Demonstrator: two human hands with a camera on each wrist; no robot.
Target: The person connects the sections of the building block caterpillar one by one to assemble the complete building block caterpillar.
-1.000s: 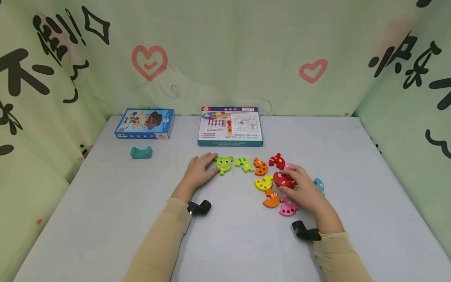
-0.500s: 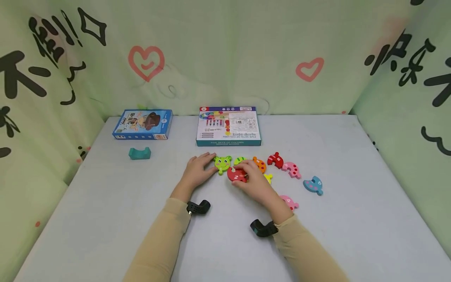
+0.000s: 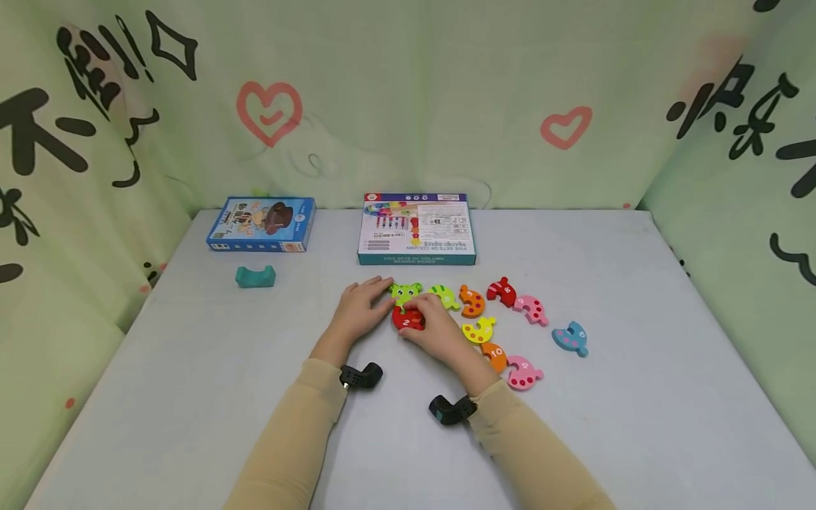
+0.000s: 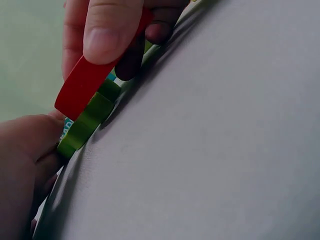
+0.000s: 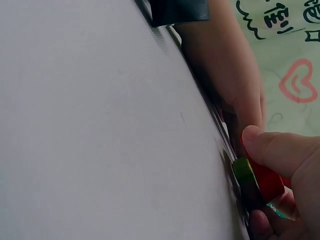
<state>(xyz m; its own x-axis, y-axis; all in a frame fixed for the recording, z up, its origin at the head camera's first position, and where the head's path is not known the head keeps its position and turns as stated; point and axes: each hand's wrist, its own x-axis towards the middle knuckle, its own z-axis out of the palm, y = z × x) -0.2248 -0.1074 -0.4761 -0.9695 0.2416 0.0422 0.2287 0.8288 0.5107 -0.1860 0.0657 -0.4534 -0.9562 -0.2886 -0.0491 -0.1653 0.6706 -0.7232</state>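
My right hand (image 3: 440,331) pinches a red puzzle piece marked 2 (image 3: 408,320) between thumb and fingers. This piece is held over the lower part of a green frog-face puzzle piece (image 3: 403,291) on the table. My left hand (image 3: 360,309) steadies the frog-face piece, its thumb and fingers at the left edge. In the left wrist view, the red piece (image 4: 80,90) is tilted just above the green one (image 4: 90,120). The right wrist view has my thumb against the red piece (image 5: 269,181), partly hiding it.
To the right lie several curved pieces: green (image 3: 446,297), orange (image 3: 472,302), red (image 3: 502,291), yellow (image 3: 478,331), pink (image 3: 524,374) and blue (image 3: 571,338). A teal block (image 3: 256,277) is at left. Behind stand a blue box (image 3: 263,224) and a white box (image 3: 417,230).
My right hand has carried the red piece leftward from the cluster of pieces to the green frog-face piece. My left hand has stayed in place at that green piece.
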